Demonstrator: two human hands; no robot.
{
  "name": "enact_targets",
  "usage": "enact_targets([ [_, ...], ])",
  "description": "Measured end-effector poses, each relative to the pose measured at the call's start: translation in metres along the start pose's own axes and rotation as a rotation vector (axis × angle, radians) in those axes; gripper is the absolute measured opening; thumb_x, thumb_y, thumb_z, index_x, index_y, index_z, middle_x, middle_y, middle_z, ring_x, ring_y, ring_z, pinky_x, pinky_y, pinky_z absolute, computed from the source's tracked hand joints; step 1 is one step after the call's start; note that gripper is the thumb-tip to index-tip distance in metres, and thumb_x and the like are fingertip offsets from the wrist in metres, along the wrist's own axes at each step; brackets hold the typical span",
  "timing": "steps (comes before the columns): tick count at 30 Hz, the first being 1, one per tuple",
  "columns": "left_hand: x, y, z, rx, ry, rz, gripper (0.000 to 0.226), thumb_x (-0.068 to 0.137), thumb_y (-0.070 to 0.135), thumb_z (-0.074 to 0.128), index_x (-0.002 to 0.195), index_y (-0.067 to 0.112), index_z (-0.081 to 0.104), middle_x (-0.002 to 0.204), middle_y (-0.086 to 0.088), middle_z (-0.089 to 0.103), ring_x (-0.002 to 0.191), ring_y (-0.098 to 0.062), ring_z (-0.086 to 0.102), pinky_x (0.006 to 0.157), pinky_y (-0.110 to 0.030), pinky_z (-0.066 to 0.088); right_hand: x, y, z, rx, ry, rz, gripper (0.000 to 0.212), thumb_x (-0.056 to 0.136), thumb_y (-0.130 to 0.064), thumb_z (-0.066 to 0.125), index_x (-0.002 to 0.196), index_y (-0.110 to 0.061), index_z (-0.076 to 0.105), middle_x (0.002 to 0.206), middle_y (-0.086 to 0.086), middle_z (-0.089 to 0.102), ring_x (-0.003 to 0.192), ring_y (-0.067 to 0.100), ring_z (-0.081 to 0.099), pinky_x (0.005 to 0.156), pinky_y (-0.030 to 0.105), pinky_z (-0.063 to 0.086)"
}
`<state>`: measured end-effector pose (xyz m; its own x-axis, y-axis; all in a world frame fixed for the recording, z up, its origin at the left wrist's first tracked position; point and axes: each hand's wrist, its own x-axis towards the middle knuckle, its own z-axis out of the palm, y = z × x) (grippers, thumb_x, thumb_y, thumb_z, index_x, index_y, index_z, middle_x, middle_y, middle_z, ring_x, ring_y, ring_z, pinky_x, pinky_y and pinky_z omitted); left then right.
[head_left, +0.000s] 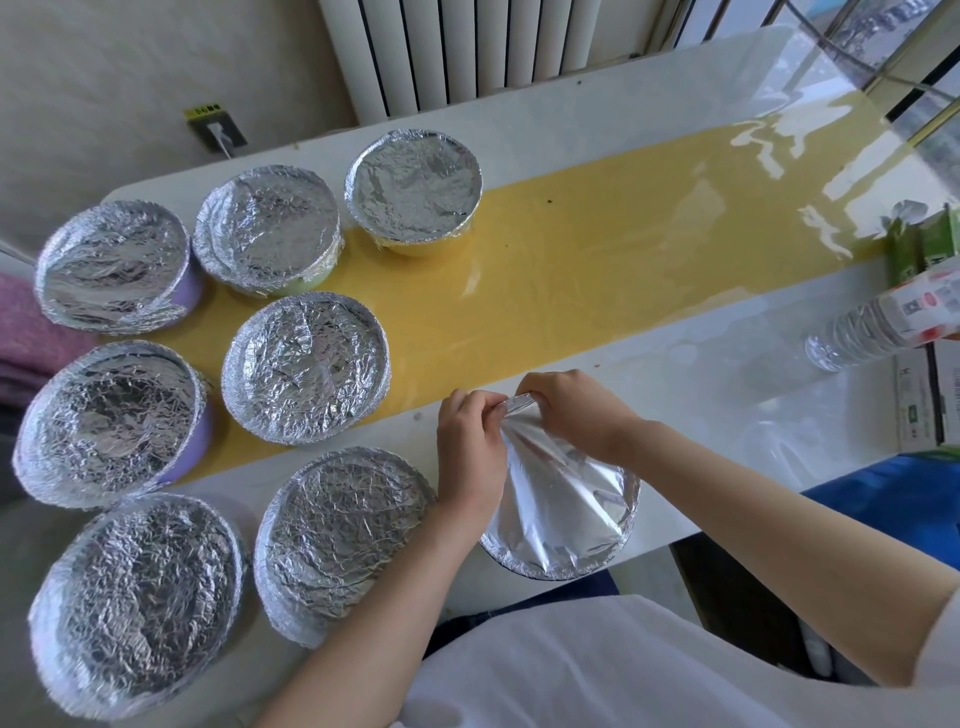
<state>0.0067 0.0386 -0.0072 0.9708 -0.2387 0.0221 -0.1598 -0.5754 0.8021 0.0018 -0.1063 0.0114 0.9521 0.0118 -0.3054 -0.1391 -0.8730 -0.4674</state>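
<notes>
The left hand (470, 447) and the right hand (569, 410) meet knuckle to knuckle. Each pinches the same gathered fold at the far edge of a foil sheet (563, 514) between curled fingers and thumb. From that fold the smooth sheet rises like a tent. Its other edges are crimped round the rim of a round bowl (524, 570), of which only a dark sliver shows at 6 o'clock under the foil. The bowl stands right at the near edge of the white bench (675, 364).

From 7 to 11 o'clock of the hands stand seven covered bowls, all with crinkled foil pressed flat. The nearest covered bowl (343, 540) is just beside the left wrist at 8 o'clock, and the farthest covered bowl (415, 187) is at 11 o'clock. A yellow runner (571, 270) crosses the bench lengthwise. At 2 o'clock, well apart, is a clear plastic bottle (872, 327), with green cartons (919, 249) beyond it. A white radiator (467, 47) stands behind the bench at 12 o'clock.
</notes>
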Motion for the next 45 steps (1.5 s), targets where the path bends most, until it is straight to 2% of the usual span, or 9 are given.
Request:
enact_targets([
  [10,-0.005,0.002,0.001,0.025,-0.021,0.031,0.011,0.090,-0.002,0.052,0.088,0.004,0.061,0.089,-0.002,0.049,0.085,-0.022,0.050,0.072,-0.020,0.035,-0.005,0.000,0.002,-0.015,-0.038,-0.092,0.037,0.083,0.006,0.047,0.110,-0.013,0.062,0.102,0.010,0.068,0.093,0.031,0.061,0.073,0.038,0.045],
  [14,-0.009,0.001,0.000,0.006,0.037,0.037,0.011,0.091,-0.002,0.050,0.090,0.004,0.059,0.092,0.003,0.045,0.086,-0.018,0.047,0.076,-0.028,0.040,-0.007,-0.005,-0.003,0.086,0.002,0.024,0.029,0.098,-0.012,0.038,0.115,-0.014,0.061,0.109,0.008,0.068,0.100,0.029,0.060,0.083,0.038,0.046],
  [18,-0.008,0.008,-0.007,-0.051,0.180,0.068,0.011,0.092,-0.001,0.049,0.093,0.004,0.058,0.095,0.001,0.045,0.088,-0.020,0.049,0.077,-0.028,0.041,-0.012,-0.007,-0.021,0.200,0.003,0.117,0.026,0.101,-0.025,0.034,0.085,-0.020,0.054,0.075,0.003,0.061,0.075,0.025,0.051,0.071,0.033,0.038],
  [20,-0.004,0.011,-0.010,-0.049,0.232,0.134,0.012,0.094,0.007,0.046,0.095,0.005,0.058,0.096,-0.001,0.046,0.089,-0.022,0.050,0.078,-0.029,0.042,-0.013,-0.009,-0.030,0.264,0.040,0.099,0.027,0.101,-0.027,0.037,0.101,-0.016,0.061,0.084,0.004,0.063,0.082,0.023,0.053,0.073,0.030,0.035],
  [23,0.001,0.012,-0.015,0.004,0.215,0.256,0.012,0.094,0.012,0.047,0.100,0.010,0.057,0.099,0.001,0.045,0.090,-0.020,0.047,0.079,-0.034,0.044,-0.016,-0.008,-0.035,0.336,0.057,0.085,0.033,0.100,-0.027,0.041,0.126,-0.014,0.056,0.114,0.004,0.064,0.102,0.019,0.055,0.079,0.021,0.034],
  [29,-0.003,0.017,-0.016,0.167,0.155,0.410,0.020,0.092,0.015,0.051,0.105,0.011,0.067,0.095,-0.002,0.054,0.087,-0.019,0.046,0.079,-0.028,0.037,-0.032,-0.001,-0.030,0.479,0.050,0.049,0.032,0.098,-0.029,0.046,0.127,-0.021,0.057,0.120,-0.005,0.063,0.110,0.009,0.054,0.089,0.015,0.035],
  [35,-0.002,0.021,-0.012,0.169,0.157,0.391,0.018,0.088,0.005,0.060,0.102,0.012,0.068,0.089,-0.004,0.058,0.084,-0.020,0.045,0.076,-0.030,0.038,-0.032,0.001,-0.036,0.270,0.111,-0.094,0.030,0.098,-0.014,0.045,0.124,-0.006,0.059,0.121,0.009,0.062,0.111,0.024,0.055,0.089,0.013,0.031],
  [40,0.003,0.019,-0.012,0.172,0.170,0.398,0.021,0.083,0.000,0.064,0.100,0.010,0.070,0.079,-0.005,0.056,0.080,-0.020,0.043,0.074,-0.027,0.034,-0.032,-0.001,-0.032,0.174,0.145,-0.185,0.041,0.093,0.004,0.044,0.129,-0.012,0.055,0.127,0.003,0.059,0.109,0.024,0.059,0.091,0.033,0.044],
  [45,0.003,0.021,-0.011,0.170,0.163,0.395,0.024,0.080,-0.004,0.067,0.099,0.009,0.070,0.076,-0.005,0.054,0.080,-0.020,0.041,0.074,-0.028,0.034,-0.032,-0.002,-0.034,0.142,0.129,-0.179,0.050,0.085,0.012,0.042,0.126,-0.012,0.057,0.124,0.005,0.062,0.107,0.027,0.060,0.088,0.038,0.046],
])
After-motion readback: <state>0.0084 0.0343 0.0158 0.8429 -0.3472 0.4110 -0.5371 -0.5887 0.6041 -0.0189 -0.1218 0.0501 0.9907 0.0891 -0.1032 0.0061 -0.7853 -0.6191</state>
